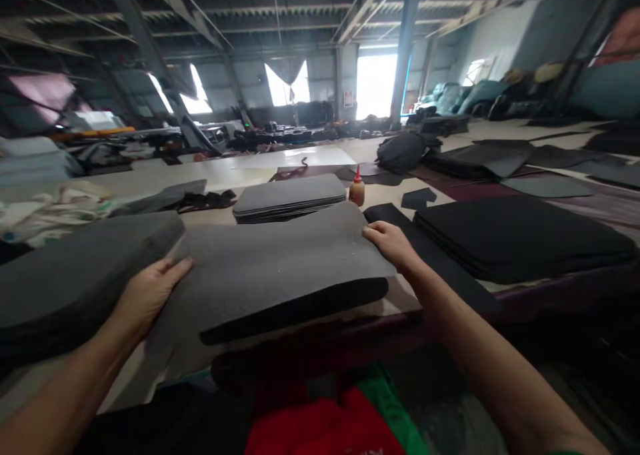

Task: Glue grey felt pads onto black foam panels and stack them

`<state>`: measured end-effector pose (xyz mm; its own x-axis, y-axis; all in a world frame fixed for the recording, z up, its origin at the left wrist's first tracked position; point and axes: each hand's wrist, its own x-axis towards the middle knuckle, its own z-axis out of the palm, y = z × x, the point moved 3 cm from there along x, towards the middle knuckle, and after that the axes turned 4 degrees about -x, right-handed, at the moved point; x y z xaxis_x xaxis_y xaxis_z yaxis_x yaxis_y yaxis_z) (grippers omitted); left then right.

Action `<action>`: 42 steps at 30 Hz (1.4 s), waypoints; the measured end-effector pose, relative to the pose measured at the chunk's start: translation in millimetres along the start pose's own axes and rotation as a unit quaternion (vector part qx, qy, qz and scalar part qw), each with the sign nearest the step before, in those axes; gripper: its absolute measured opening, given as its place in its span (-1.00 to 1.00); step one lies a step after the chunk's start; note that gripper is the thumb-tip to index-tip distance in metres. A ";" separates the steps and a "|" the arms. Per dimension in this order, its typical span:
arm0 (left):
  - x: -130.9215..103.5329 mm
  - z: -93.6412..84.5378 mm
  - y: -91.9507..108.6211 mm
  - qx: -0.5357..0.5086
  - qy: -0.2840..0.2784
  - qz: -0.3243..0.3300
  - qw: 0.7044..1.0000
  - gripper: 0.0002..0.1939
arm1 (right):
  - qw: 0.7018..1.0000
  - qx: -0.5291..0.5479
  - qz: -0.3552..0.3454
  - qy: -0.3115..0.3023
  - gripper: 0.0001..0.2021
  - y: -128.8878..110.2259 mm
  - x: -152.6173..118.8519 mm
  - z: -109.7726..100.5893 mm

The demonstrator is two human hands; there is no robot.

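Note:
A large grey foam sheet [280, 268] lies folded over on the worktable [400, 198] right in front of me, its curled near edge facing me. My left hand [150, 293] rests flat on the sheet's left side, fingers together and pointing right. My right hand [391, 241] grips the sheet's far right corner, thumb on top. A thick grey stack of foam [75, 275] sits just left of my left hand.
A neat stack of grey rounded foam pieces [290, 196] lies behind the sheet, with a small glue bottle with a red cap [357, 189] beside it. Black sheet stacks [515, 235] fill the right. A dark bag [403, 151] and more cut pieces lie farther back.

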<state>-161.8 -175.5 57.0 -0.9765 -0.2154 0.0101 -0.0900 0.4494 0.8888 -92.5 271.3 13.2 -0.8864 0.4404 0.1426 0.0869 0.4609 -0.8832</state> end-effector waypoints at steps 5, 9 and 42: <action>10.1 8.9 -17.1 0.090 0.007 0.043 0.995 -0.44 | 1.000 -0.014 -0.008 -0.014 -0.68 31.9 10.0 17.8; 7.9 19.4 -20.4 0.115 0.029 0.061 0.991 -0.47 | 0.999 -0.032 -0.018 -0.005 -0.69 53.4 19.9 26.0; 23.6 45.8 -53.7 0.267 -0.002 0.081 0.960 -0.41 | 0.968 -0.247 -0.046 0.015 -0.80 60.4 20.5 31.3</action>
<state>-189.0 -165.0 -11.4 -0.9869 -0.1022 0.1244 -0.0240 0.8573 0.5142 -119.6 284.0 -51.2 -0.8882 0.3976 0.2300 0.2209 0.8087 -0.5451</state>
